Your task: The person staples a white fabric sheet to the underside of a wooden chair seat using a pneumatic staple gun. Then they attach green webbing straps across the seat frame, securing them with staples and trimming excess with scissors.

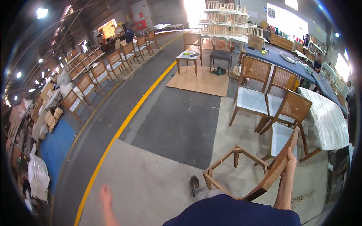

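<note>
My right hand point(289, 162) is closed round the upright of a brown wooden chair point(277, 169) at my lower right. The chair's open seat frame point(222, 160) shows bare floor through it, with no pad in it. It hangs or stands tilted beside my leg; whether its legs touch the floor I cannot tell. My left hand point(106, 194) swings low at the left over the grey floor, away from any object. Motion smears its fingers. Just beyond my right hand stand several cane-backed chairs point(252, 100) with white-covered seats.
A yellow floor line point(128, 118) runs along the aisle. Ahead, a cardboard sheet point(200, 83) lies under a stool point(188, 58) and a dark-seated chair point(221, 54). Blue-topped tables point(281, 62) and a plastic-wrapped stack point(326, 116) flank the right. A row of chairs point(100, 73) lines the left.
</note>
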Motion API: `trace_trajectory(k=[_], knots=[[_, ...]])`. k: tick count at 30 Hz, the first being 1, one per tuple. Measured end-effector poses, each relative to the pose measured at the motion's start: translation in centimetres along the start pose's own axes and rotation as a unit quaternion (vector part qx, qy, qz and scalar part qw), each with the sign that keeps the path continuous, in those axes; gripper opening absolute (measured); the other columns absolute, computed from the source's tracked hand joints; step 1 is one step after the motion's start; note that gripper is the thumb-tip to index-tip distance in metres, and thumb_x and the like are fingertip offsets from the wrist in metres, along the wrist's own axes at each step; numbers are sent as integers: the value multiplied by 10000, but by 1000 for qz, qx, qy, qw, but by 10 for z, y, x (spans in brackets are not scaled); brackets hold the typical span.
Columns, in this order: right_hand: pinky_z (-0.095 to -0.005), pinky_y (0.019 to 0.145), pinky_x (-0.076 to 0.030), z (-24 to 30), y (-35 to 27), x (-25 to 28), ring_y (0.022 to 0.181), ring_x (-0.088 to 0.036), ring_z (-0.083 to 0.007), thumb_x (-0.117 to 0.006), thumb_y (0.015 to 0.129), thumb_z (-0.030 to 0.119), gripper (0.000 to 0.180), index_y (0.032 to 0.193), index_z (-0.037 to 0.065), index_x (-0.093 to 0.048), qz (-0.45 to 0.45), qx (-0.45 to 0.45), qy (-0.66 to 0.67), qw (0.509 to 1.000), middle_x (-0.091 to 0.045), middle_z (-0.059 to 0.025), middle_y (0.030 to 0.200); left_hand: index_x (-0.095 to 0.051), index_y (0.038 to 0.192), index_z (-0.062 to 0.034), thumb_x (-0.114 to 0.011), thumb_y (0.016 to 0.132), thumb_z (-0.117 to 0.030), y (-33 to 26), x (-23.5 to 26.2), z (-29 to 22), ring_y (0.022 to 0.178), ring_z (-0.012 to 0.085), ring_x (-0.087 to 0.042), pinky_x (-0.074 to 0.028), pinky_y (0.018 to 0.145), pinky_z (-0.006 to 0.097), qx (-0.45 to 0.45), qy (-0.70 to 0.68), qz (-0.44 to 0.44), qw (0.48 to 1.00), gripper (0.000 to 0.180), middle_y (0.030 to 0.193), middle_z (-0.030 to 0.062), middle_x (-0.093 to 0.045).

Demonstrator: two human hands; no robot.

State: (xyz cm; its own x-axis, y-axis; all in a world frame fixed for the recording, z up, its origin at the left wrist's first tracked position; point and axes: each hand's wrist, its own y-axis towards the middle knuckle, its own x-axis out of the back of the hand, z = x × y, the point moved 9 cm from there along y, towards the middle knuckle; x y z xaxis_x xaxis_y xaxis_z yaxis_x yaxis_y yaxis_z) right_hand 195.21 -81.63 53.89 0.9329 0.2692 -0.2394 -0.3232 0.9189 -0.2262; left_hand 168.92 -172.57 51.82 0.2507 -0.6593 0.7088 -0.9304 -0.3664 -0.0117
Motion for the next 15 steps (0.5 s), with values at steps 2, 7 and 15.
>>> trace_trajectory(k=[2, 7, 15], knots=[[-374, 644, -538, -15, 24, -74, 736, -640, -208, -770, 980, 434, 472, 1095, 23, -568, -5, 9, 33, 999, -609, -82, 923, -626, 1412, -33, -656, 1033, -208, 52, -63, -18, 1140, 245, -652, -527, 1004, 385, -10, -36, 41, 998, 418, 1302, 135, -693], [-379, 661, -523, -42, 49, -213, 752, -620, -201, -775, 975, 444, 479, 1096, 29, -567, -33, -12, 25, 999, -602, -70, 918, -670, 1293, -61, -605, 984, -125, 47, -223, 43, 1066, 266, -690, -584, 868, 460, 309, 17, 296, 904, 322, 1158, 125, -718], [-367, 647, -517, -94, 111, -439, 739, -617, -192, -788, 970, 460, 485, 1073, 39, -571, -80, 13, 61, 995, -600, -57, 893, -690, 1176, -57, -588, 983, -135, 284, -305, 31, 866, 257, -661, -563, 745, 442, 389, 15, 346, 854, 231, 956, 107, -674]])
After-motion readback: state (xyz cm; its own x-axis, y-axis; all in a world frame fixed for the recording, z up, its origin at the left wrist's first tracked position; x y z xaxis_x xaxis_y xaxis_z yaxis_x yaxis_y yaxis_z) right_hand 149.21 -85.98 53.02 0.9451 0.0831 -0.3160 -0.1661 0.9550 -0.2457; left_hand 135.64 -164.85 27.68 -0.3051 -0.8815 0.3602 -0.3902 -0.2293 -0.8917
